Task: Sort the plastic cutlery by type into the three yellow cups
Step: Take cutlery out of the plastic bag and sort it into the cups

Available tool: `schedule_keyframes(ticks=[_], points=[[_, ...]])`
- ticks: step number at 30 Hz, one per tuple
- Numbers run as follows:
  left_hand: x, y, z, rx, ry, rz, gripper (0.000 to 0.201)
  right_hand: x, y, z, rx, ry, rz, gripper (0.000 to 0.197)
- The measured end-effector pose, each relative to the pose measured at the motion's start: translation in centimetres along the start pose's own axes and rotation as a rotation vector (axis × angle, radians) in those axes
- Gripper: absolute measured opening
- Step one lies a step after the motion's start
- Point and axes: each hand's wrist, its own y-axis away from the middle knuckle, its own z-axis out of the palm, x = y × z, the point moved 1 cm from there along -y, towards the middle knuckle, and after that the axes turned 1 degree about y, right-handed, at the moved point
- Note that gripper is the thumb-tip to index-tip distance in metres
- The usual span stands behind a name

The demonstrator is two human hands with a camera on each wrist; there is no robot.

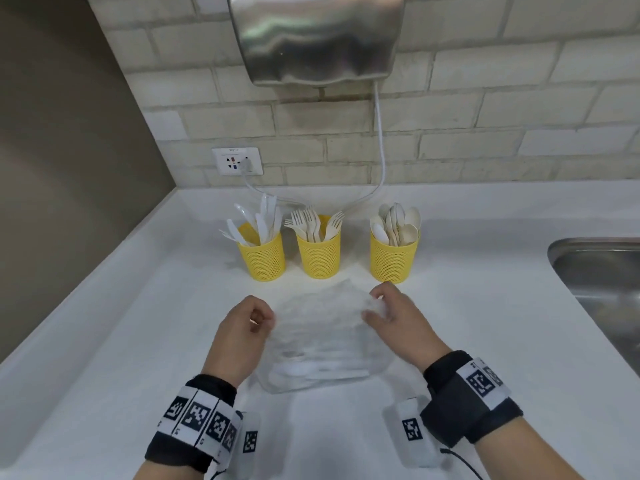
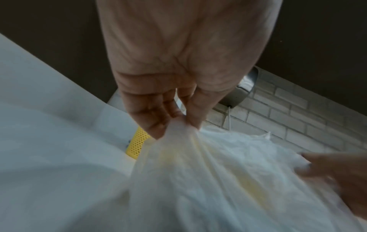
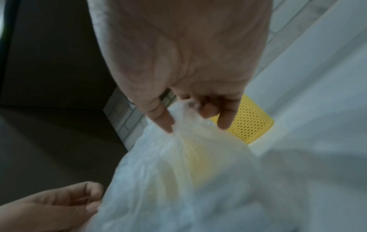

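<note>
Three yellow mesh cups stand in a row at the back of the white counter: the left cup [image 1: 262,258] holds white knives, the middle cup [image 1: 318,254] forks, the right cup [image 1: 393,258] spoons. In front of them a clear plastic bag [image 1: 322,341] is held up between both hands, with a few white cutlery pieces lying in its bottom. My left hand [image 1: 258,318] pinches the bag's left top edge [image 2: 178,133]. My right hand [image 1: 377,306] pinches the bag's right top corner [image 3: 182,116]. One yellow cup [image 2: 138,143] [image 3: 250,124] shows behind the bag in each wrist view.
A steel sink [image 1: 602,282] is set into the counter [image 1: 121,323] at the right. A metal hand dryer [image 1: 317,39] hangs on the brick wall, its cord running down to a wall socket [image 1: 237,161] behind the cups. A brown wall borders the counter's left side.
</note>
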Motion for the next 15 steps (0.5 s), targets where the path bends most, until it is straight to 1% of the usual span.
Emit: schedule_keyframes(ticks=[2,3,4,5,6,8,10,11,13,15], points=[[0.5,0.5,0.4,-0.019,-0.032,0.043,0.014,-0.5,0.2,-0.1,0.094,-0.002,-0.031,0.03],[0.9,0.8,0.7,-0.031,-0.03,0.041,0.005,-1.2,0.3,0.1,0.103,0.027,-0.077,0.038],[1.6,1.1,1.1,-0.043,-0.035,0.033,0.01,-1.9,0.4,0.5,0.091,0.061,-0.131,0.043],[2.0,1.3,1.7,-0.061,-0.033,0.026,0.021,-2.6,0.5,1.1,0.067,0.089,-0.177,0.045],[2.5,1.4,2.2,-0.073,0.004,0.02,0.027,-3.2,0.6,1.7,0.039,0.101,-0.204,0.045],[3.7,1.4,2.8,-0.059,0.092,0.059,0.027,-4.0,0.5,2.3,0.004,0.047,-0.216,0.034],[4.8,1.3,2.7,0.007,0.157,0.145,0.024,-4.7,0.6,1.7,-0.007,-0.102,-0.21,0.02],[5.4,1.2,2.4,0.041,0.19,0.181,0.024,-5.0,0.6,1.1,-0.008,-0.184,-0.206,0.018],[6.4,1.0,1.8,0.093,0.264,0.239,0.026,-5.9,0.6,-0.6,0.014,-0.335,-0.194,0.016],[7.4,0.6,1.4,0.122,0.337,0.273,0.032,-6.8,0.6,-2.3,0.072,-0.413,-0.197,0.014]])
